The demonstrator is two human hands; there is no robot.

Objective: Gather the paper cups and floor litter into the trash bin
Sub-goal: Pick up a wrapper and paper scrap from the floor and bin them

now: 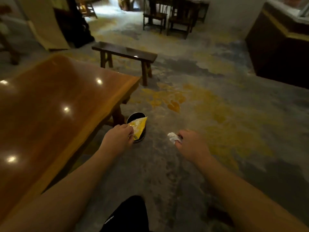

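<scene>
A small dark round trash bin (134,116) stands on the floor beside the table leg. My left hand (117,136) pinches a yellow snack wrapper (138,127) by its edge, and the wrapper hangs right over the bin's mouth. My right hand (189,143) is to the right of the bin, above the floor, closed on a crumpled white paper (173,137) that sticks out past the fingers. No paper cups are in view.
A glossy orange-brown wooden table (50,104) fills the left side. A dark wooden bench (124,53) stands beyond it. Chairs (167,15) and a table are at the far back, a dark counter (282,51) at the right. My dark-clothed knee (128,213) shows at the bottom.
</scene>
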